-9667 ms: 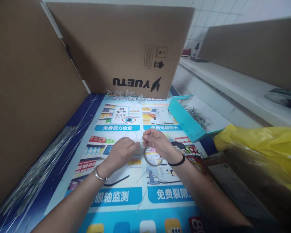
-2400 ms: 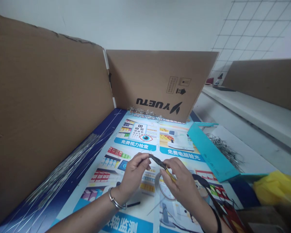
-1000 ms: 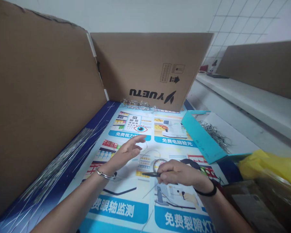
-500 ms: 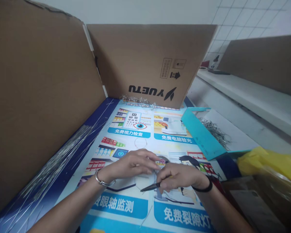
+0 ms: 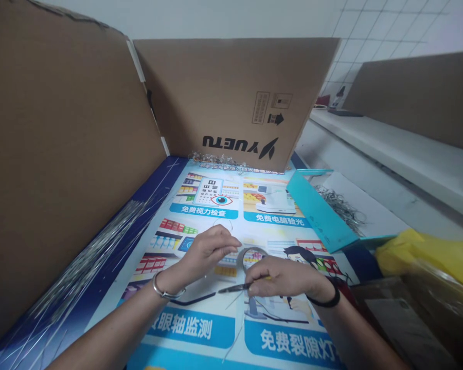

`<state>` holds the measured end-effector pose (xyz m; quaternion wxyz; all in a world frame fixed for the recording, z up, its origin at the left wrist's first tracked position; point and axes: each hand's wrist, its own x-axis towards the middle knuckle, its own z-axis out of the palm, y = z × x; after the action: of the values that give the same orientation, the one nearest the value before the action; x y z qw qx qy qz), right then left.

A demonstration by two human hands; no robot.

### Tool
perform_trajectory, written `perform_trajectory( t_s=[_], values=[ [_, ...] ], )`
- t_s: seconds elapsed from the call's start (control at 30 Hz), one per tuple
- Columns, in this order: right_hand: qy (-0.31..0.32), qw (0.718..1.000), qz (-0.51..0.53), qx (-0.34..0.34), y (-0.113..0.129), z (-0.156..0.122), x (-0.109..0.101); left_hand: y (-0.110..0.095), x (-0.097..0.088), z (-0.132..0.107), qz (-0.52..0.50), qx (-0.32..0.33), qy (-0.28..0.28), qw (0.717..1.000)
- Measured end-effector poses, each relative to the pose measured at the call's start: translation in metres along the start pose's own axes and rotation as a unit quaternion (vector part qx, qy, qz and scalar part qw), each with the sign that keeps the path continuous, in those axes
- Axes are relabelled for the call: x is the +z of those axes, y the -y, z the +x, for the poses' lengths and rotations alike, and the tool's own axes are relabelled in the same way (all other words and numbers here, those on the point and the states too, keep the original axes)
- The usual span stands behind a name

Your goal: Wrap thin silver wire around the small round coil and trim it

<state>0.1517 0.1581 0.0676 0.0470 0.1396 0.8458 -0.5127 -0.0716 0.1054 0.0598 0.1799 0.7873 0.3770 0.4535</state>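
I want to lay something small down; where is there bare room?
The poster looks bare between the shiny bits behind, the teal box right and the gray ring in front. Crowded: around the left hand, right hand and pliers; the left edge, under silver wires.

Dim, cool light with wide-angle edge distortion

Printed cardboard panel [image 5: 216,87] 12 o'clock; plain cardboard [image 5: 69,149] 9 o'clock; small bottle [image 5: 339,97] 2 o'clock; yellow plastic [image 5: 424,259] 4 o'clock.
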Motion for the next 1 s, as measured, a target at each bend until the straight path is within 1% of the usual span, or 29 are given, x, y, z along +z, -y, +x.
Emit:
perform_trajectory(
  t_s=[0.07, 0.13, 0.2, 0.3, 0.4, 0.5, 0.63, 0.73, 0.8, 0.87, 1.0],
  values=[
    [-0.067, 0.995, -0.077, -0.021, 0.005, -0.002, 0.002, 0.002, -0.001, 0.000, 0.002, -0.013, -0.011, 1.000],
    [-0.141, 0.980, -0.138, -0.021, 0.011, -0.007, 0.004, 0.005, -0.003, 0.001, 0.000, -0.020, -0.019, 1.000],
    [-0.204, 0.964, -0.169, -0.004, 0.019, -0.015, 0.005, 0.010, -0.005, 0.000, -0.009, -0.032, -0.030, 0.999],
    [-0.281, 0.942, -0.182, 0.023, 0.024, -0.029, 0.008, 0.016, -0.006, 0.000, -0.021, -0.081, -0.043, 0.996],
    [-0.342, 0.918, -0.192, 0.054, 0.016, -0.043, 0.014, 0.020, -0.003, -0.001, -0.029, -0.134, -0.035, 0.990],
    [-0.390, 0.882, -0.246, 0.092, -0.001, -0.056, 0.025, 0.022, 0.004, -0.004, -0.034, -0.158, -0.010, 0.987],
    [-0.411, 0.835, -0.349, 0.114, -0.025, -0.071, 0.039, 0.024, 0.016, -0.008, -0.036, -0.165, 0.053, 0.984],
    [-0.407, 0.818, -0.385, 0.131, -0.033, -0.079, 0.047, 0.024, 0.021, -0.010, -0.030, -0.192, 0.109, 0.975],
    [-0.397, 0.817, -0.393, 0.141, -0.033, -0.082, 0.049, 0.024, 0.023, -0.011, -0.026, -0.208, 0.138, 0.968],
    [-0.381, 0.823, -0.395, 0.149, -0.031, -0.086, 0.049, 0.026, 0.025, -0.012, -0.026, -0.212, 0.163, 0.963],
    [-0.322, 0.854, -0.382, 0.142, -0.022, -0.094, 0.046, 0.032, 0.030, -0.016, -0.047, -0.194, 0.203, 0.958]
  ],
)
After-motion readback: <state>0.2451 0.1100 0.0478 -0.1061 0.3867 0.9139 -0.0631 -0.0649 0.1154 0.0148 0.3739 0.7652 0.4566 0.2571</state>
